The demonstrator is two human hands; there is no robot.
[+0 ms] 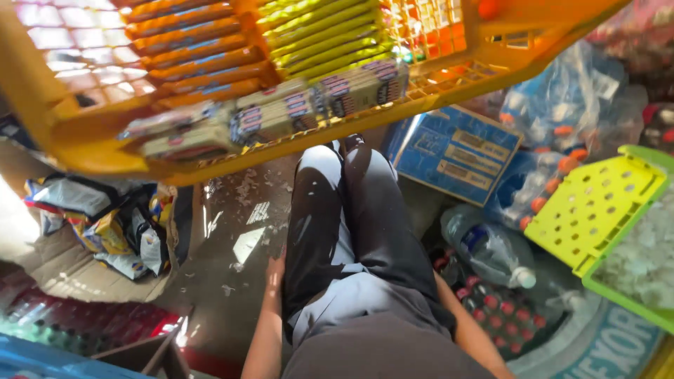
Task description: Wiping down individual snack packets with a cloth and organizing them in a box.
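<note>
head view looks straight down the person's own body. nearest, the left forearm hangs down beside the dark trousers, and the left hand (275,269) rests against the left thigh with its fingers loosely together, holding nothing. the right hand is hidden behind the right hip, so i cannot tell whether it is spread or closed; only the right forearm (472,335) shows.

below the left hand lies the brown floor (239,281), scattered with small white scraps. to the left, crumpled snack bags (112,231) sit on flattened cardboard. to the right, a clear plastic bottle (491,249) lies on its side, its cap pointing down and right, just beside a lime-green perforated crate (597,203). beyond it a blue carton (456,151) lies flat.

farthest, an orange plastic crate (91,140) spans the top, its long axis running left to right and rising to the right. rows of wrapped bars (281,112) inside run the same way.
</note>
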